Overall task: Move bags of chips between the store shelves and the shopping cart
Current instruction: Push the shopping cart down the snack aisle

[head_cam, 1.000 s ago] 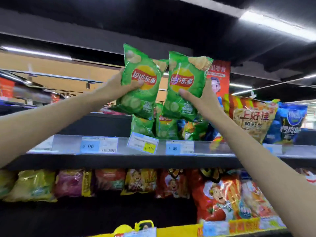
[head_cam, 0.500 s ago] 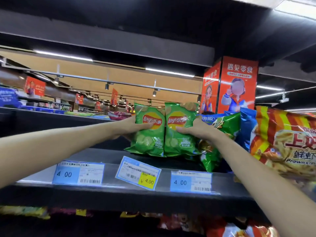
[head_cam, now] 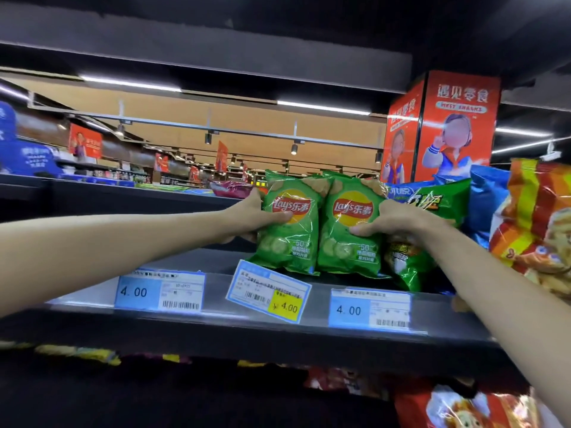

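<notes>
Two green Lay's chip bags stand upright side by side on the grey upper shelf (head_cam: 216, 261). My left hand (head_cam: 250, 216) grips the left green bag (head_cam: 290, 239) by its left edge, thumb across the front. My right hand (head_cam: 392, 219) grips the right green bag (head_cam: 349, 239) by its right edge, thumb on the front. Both bags' bottoms rest on the shelf surface. No shopping cart is in view.
Other green bags (head_cam: 438, 202) and a blue bag (head_cam: 485, 205) crowd the shelf right of my right hand, then a large orange-striped bag (head_cam: 537, 223). Price tags (head_cam: 268, 291) line the shelf edge. A red pillar sign (head_cam: 457, 128) stands behind. Snack bags (head_cam: 463, 406) fill the lower shelf.
Both hands carried the two green bags down from head height onto the upper shelf, and the view has closed in on the shelf.
</notes>
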Available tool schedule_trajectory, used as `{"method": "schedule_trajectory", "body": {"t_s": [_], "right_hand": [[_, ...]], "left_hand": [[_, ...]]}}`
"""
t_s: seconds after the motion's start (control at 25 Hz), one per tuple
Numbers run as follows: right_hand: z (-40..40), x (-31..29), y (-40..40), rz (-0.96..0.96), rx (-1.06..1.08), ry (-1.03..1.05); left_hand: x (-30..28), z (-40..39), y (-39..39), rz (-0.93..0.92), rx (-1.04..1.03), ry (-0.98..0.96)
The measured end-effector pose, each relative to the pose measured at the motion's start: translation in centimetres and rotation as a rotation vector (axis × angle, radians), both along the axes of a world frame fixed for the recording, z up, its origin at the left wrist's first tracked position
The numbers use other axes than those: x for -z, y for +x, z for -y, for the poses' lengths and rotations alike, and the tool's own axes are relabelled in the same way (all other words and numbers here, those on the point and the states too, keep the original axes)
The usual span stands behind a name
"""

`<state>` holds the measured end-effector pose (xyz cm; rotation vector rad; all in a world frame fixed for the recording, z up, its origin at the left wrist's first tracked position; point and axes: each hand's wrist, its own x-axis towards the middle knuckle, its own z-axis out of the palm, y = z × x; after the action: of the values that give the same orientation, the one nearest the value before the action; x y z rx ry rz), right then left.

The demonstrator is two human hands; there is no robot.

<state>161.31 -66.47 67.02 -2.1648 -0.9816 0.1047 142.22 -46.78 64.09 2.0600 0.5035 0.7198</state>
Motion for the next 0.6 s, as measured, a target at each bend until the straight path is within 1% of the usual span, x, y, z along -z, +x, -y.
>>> {"method": "schedule_trajectory", "body": {"t_s": [0.08,0.2,0.24,0.36,0.44,0.52,0.6], "right_hand": [[0.0,0.1,-0.2,0.025,0.037,0.069],[0.0,-0.1,-0.9,0.126,0.092,0.196],[0.0,-0.1,-1.1,0.178,0.082,0.207],[0.2,0.2,-1.9,0.365,0.108,0.127],[0.1,-0.1,-2.0,0.492,0.095,0.112],[0.1,-0.1,-2.3,0.629,0.055,0.137],[0.0,0.0,-3.0,0.746,-0.005,0.198]], "left_hand": [[0.0,0.7,0.2,0.038,-0.011,0.009],[-0.3,1.5,-0.1,0.064,-0.063,0.007],[-0.4,1.9,-0.2,0.042,-0.084,0.016],[-1.1,2.7,0.1,-0.064,-0.130,0.046],[-2.1,3.2,-0.3,-0.132,-0.148,0.080],[-2.6,3.5,-1.3,-0.206,-0.148,0.161],[-2.3,4.0,-3.1,-0.284,-0.192,0.322]]}}
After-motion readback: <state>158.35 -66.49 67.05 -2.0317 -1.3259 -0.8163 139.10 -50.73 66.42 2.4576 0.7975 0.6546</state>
